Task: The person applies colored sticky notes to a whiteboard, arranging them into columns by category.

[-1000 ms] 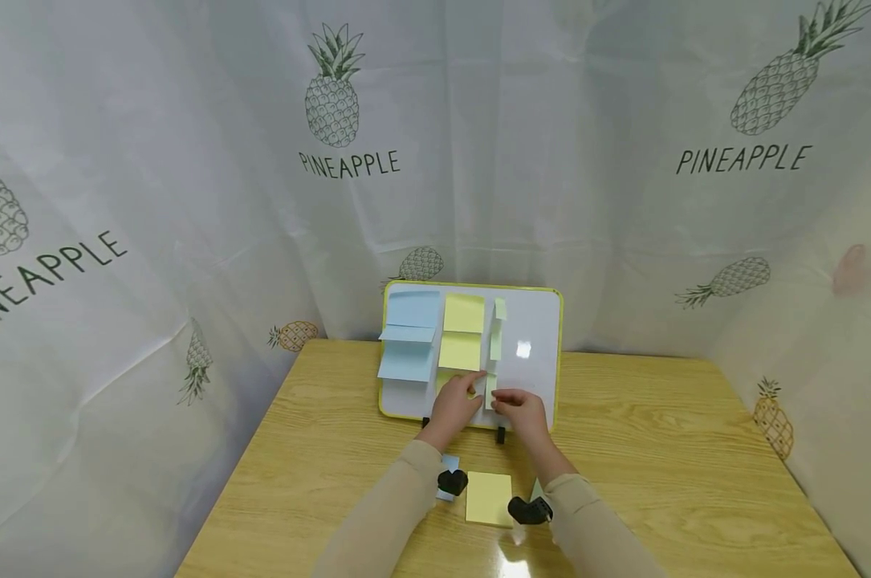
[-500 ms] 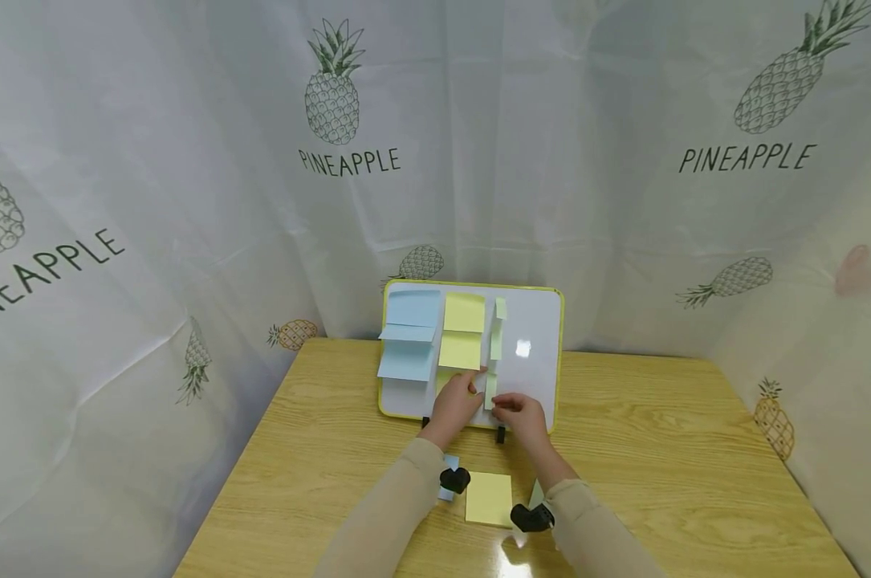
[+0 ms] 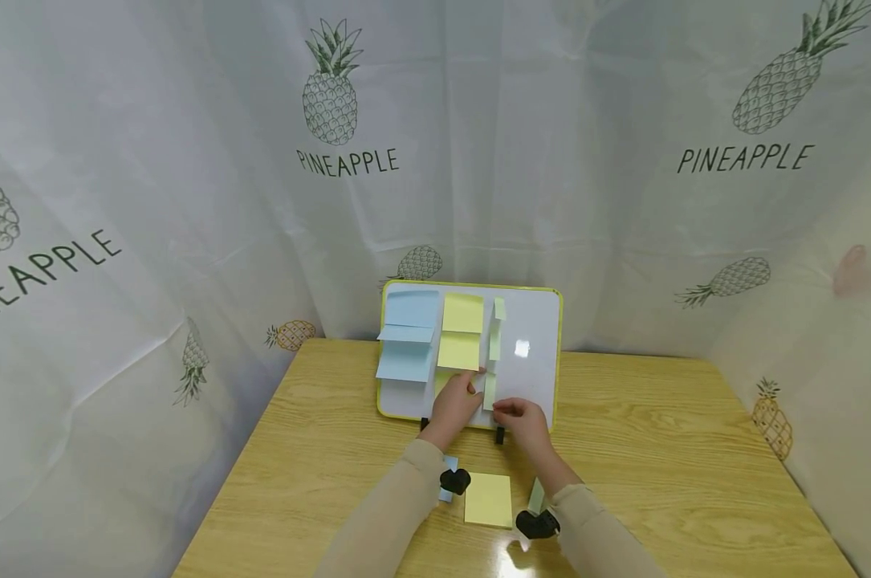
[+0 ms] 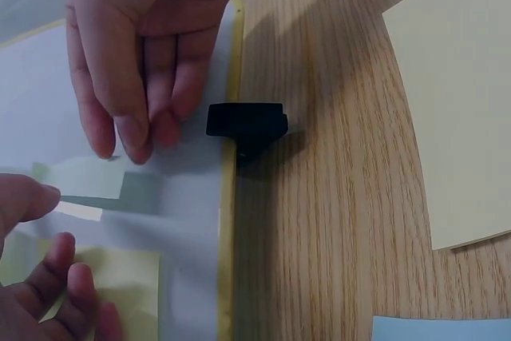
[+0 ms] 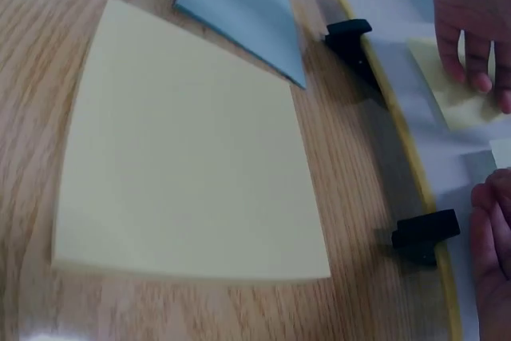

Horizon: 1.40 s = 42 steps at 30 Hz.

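A small whiteboard (image 3: pixel 525 377) with a yellow rim stands on the wooden table, bearing blue, yellow and narrow pale green sticky notes. My left hand (image 3: pixel 455 405) rests at the board, a fingertip on the upper part of the lowest green sticky note (image 3: pixel 490 392); its other fingers hang loosely bent over a yellow note (image 4: pixel 128 285). My right hand (image 3: pixel 523 421) is at that green note's lower right, fingertips close together beside its edge (image 4: pixel 108 173). Whether they touch the paper I cannot tell. Part of the lowest yellow note is hidden behind my left hand.
A yellow sticky-note pad (image 3: pixel 488 499) lies on the table (image 3: pixel 645 449) before the board, with a blue pad (image 5: pixel 243 13) to its left and a green pad (image 3: pixel 537 496) partly under my right wrist. Black feet (image 4: pixel 247 121) prop up the board. A pineapple-print curtain (image 3: pixel 522 160) hangs behind.
My right hand has slid a little downward along the green sticky note's right edge. My left hand stays in place, and the notes on the board look the same.
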Available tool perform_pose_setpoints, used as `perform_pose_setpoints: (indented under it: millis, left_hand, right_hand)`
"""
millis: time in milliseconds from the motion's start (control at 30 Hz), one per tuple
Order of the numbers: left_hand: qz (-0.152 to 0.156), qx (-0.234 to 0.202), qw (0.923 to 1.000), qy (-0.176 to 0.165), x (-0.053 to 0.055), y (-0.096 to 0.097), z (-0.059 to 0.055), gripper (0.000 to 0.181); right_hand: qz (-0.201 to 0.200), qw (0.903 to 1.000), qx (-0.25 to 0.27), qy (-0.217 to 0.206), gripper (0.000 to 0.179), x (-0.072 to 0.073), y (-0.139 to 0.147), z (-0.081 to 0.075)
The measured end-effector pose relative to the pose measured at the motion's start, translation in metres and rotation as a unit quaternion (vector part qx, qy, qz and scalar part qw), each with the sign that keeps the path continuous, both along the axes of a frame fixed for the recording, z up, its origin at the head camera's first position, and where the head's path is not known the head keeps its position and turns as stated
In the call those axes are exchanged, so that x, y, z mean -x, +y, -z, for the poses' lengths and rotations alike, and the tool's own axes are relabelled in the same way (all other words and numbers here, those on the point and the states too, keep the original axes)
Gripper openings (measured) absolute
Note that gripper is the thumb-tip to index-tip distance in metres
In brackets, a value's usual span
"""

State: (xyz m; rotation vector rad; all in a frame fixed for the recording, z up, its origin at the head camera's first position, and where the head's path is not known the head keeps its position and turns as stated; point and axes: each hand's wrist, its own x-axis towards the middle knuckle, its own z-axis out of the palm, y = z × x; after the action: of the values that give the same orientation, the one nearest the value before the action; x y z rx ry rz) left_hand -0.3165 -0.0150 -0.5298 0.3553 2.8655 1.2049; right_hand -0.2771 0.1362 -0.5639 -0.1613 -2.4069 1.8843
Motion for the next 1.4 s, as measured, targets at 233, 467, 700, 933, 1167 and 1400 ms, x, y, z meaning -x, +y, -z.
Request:
perform_pose_setpoints:
  millis: [233,467,700,933,1167,1400]
  left_hand:
    - [-0.001,-0.017,0.9998,-0.004,0.0,0.001,0.0,0.04]
    - [0.002,-0.018,0.9998,-0.012,-0.003,0.001,-0.003,0.041]
    - [0.005,-0.016,0.9996,-0.022,-0.004,0.001,-0.006,0.042]
    - [0.008,-0.012,0.9994,-0.032,-0.003,0.002,-0.006,0.044]
    - [0.018,-0.017,0.9989,-0.041,-0.006,0.003,-0.01,0.046]
    - [0.032,-0.005,0.9987,-0.039,-0.003,0.004,-0.008,0.048]
  right_hand:
    - [-0.02,0.9994,-0.027,0.008,0.012,-0.01,0.01,0.001]
    - [-0.051,0.9975,-0.048,-0.003,0.01,-0.027,0.022,0.002]
    - [-0.097,0.9935,-0.059,-0.003,0.012,-0.045,0.032,0.0]
    - [-0.14,0.989,-0.048,-0.003,0.017,-0.056,0.039,0.002]
    - [-0.151,0.9873,-0.048,-0.005,0.017,-0.062,0.042,0.005]
    - [-0.152,0.9861,-0.066,0.002,0.017,-0.069,0.048,0.004]
